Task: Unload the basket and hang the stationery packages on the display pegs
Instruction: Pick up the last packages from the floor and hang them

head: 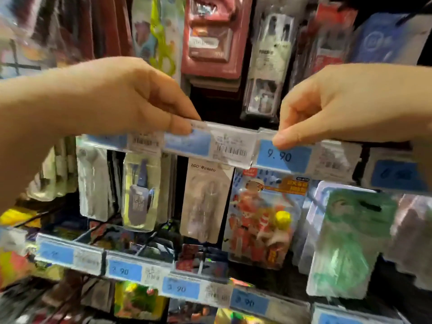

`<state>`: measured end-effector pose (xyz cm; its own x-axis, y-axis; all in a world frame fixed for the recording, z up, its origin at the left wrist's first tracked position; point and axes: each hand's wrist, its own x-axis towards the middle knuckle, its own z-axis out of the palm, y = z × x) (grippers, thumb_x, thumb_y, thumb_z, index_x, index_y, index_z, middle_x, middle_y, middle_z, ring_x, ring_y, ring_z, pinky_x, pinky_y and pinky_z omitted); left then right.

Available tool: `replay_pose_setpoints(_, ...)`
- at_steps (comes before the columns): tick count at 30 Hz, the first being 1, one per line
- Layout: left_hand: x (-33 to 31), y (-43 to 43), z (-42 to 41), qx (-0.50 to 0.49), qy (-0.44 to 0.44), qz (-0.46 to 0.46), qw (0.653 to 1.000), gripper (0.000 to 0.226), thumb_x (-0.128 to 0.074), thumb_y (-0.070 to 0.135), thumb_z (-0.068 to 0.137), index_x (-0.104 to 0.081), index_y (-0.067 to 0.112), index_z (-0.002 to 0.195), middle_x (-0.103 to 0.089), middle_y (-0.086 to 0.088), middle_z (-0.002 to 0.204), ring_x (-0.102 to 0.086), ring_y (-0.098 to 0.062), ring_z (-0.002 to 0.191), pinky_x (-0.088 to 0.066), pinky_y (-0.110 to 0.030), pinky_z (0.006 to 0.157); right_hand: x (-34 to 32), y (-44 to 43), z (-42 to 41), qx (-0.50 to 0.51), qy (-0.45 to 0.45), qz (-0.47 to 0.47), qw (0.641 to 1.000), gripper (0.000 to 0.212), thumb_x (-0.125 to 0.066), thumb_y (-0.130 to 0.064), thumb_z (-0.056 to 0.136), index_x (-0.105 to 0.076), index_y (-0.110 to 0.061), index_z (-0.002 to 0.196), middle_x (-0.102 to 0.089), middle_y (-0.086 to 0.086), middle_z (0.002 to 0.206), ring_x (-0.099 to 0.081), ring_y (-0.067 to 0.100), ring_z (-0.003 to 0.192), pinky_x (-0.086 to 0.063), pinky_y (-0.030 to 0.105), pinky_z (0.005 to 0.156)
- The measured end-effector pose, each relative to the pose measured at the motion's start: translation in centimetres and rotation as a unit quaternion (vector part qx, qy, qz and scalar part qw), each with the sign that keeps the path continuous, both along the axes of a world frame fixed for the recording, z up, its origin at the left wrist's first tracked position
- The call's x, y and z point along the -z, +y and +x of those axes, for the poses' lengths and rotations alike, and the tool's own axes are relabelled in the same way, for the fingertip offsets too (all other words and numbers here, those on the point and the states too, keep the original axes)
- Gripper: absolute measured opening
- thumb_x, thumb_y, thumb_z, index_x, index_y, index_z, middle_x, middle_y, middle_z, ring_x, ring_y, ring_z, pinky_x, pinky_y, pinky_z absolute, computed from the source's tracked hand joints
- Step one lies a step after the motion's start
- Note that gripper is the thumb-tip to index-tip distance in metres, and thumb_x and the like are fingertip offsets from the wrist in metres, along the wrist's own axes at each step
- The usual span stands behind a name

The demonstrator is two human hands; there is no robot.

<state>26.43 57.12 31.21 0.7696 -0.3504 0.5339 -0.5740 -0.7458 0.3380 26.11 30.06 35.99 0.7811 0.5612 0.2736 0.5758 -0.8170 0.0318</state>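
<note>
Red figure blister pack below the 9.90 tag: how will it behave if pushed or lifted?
Red figure blister pack seems hung from its top, so a push likely swings it rather than tips it. Clear plastic shell over card looks fairly stiff, probably slick and light. The green pack crowds its right edge, so it may snag.

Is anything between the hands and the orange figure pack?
Yes. The 9.90 price tag covers the top of the orange figure pack; the right hand pinches that tag, the left hand the barcode tag.

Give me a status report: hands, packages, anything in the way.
Left hand pinches the barcode price tag; right hand pinches the 9.90 tag. No package held, basket out of view. Hung packages fill the row below.
</note>
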Motion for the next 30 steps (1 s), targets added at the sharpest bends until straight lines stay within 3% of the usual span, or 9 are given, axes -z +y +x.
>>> replay_pose_setpoints(3,-1.3,0.3,1.2,0.045,0.074,0.030,0.996,0.060,-0.056,0.097,0.036,-0.070,0.058,0.081,-0.072,0.018,0.071,-0.071,-0.008,0.069,-0.058,-0.043,0.076,0.2,0.0,0.7,-0.012,0.094,0.037,0.995,0.033,-0.065,-0.063,0.058,-0.069,-0.032,0.070,-0.062,-0.014,0.058,-0.052,-0.001,0.051,-0.036,0.023,0.057)
replay_pose_setpoints(7,-2.8,-0.8,1.6,0.036,0.123,0.079,0.989,0.016,-0.079,0.045,0.066,-0.070,0.051,0.079,-0.067,0.022,0.064,-0.061,0.002,0.059,-0.048,-0.015,0.061,0.0,-0.5,1.7,-0.024,0.168,0.076,0.983,0.024,-0.075,-0.044,0.072,-0.063,-0.027,0.060,-0.058,-0.014,0.056,-0.050,-0.002,0.052,-0.038,0.016,0.056)
replay_pose_setpoints(11,-3.7,-0.8,1.0,-0.017,0.173,0.125,0.977,0.008,-0.077,0.040,0.078,-0.071,0.044,0.080,-0.065,0.020,0.065,-0.060,0.001,0.066,-0.046,-0.019,0.063,-1.2,0.0,2.0,0.005,0.232,0.045,0.972,0.027,-0.077,-0.038,0.078,-0.060,-0.025,0.061,-0.054,-0.017,0.054,-0.047,-0.001,0.053,-0.035,0.017,0.054)
replay_pose_setpoints(17,-5.0,-2.2,-2.2,-0.083,0.124,0.253,0.956,0.029,-0.054,0.048,0.095,-0.066,0.040,0.121,-0.066,0.012,0.118,-0.061,-0.017,0.111,-0.050,-0.034,0.087,-0.8,0.1,0.1,0.083,0.235,0.066,0.966,0.024,-0.072,-0.042,0.084,-0.061,-0.025,0.070,-0.060,-0.007,0.071,-0.059,0.014,0.074,-0.047,0.034,0.070)
replay_pose_setpoints(19,-6.8,-2.7,-3.4,-0.085,0.064,0.226,0.968,0.034,-0.048,0.048,0.096,-0.067,0.034,0.120,-0.068,0.008,0.117,-0.063,-0.022,0.107,-0.053,-0.038,0.084,-1.6,-0.1,-1.4,0.097,0.201,0.082,0.971,0.012,-0.067,-0.041,0.087,-0.068,-0.030,0.084,-0.059,-0.013,0.076,-0.063,0.017,0.087,-0.049,0.033,0.074)
replay_pose_setpoints(22,-12.7,-2.9,-4.5,-0.095,-0.084,0.147,0.981,0.039,-0.044,0.045,0.089,-0.072,0.021,0.100,-0.073,-0.001,0.093,-0.067,-0.031,0.082,-0.055,-0.041,0.068,-6.3,-0.3,-3.8,0.066,0.044,0.143,0.987,0.023,-0.063,-0.039,0.092,-0.069,-0.027,0.111,-0.063,-0.012,0.098,-0.059,0.013,0.100,-0.040,0.021,0.080)
replay_pose_setpoints(25,-19.5,-3.1,-5.1,-0.143,-0.192,0.110,0.965,0.028,-0.050,0.041,0.087,-0.066,0.019,0.095,-0.070,0.000,0.092,-0.064,-0.031,0.087,-0.049,-0.042,0.073,-12.4,-0.3,-5.3,-0.014,-0.183,0.219,0.958,0.024,-0.061,-0.034,0.090,-0.072,-0.016,0.102,-0.066,-0.002,0.089,-0.059,0.017,0.086,-0.042,0.020,0.075)
replay_pose_setpoints(27,-22.4,-3.6,-5.2,-0.157,-0.218,0.106,0.957,0.028,-0.052,0.041,0.087,-0.064,0.019,0.099,-0.068,0.000,0.099,-0.061,-0.031,0.096,-0.044,-0.044,0.078,-15.9,-0.4,-5.3,-0.020,-0.243,0.228,0.942,0.025,-0.057,-0.031,0.090,-0.070,-0.012,0.098,-0.064,0.003,0.087,-0.057,0.023,0.084,-0.042,0.027,0.074)
replay_pose_setpoints(30,-23.6,-4.0,-4.8,-0.162,-0.166,0.137,0.963,0.033,-0.051,0.040,0.089,-0.064,0.019,0.112,-0.068,-0.002,0.105,-0.062,-0.032,0.100,-0.044,-0.045,0.082,-18.3,-0.7,-4.8,0.027,-0.242,0.207,0.948,0.022,-0.063,-0.029,0.087,-0.069,-0.013,0.101,-0.063,0.006,0.092,-0.056,0.031,0.088,-0.046,0.038,0.077)
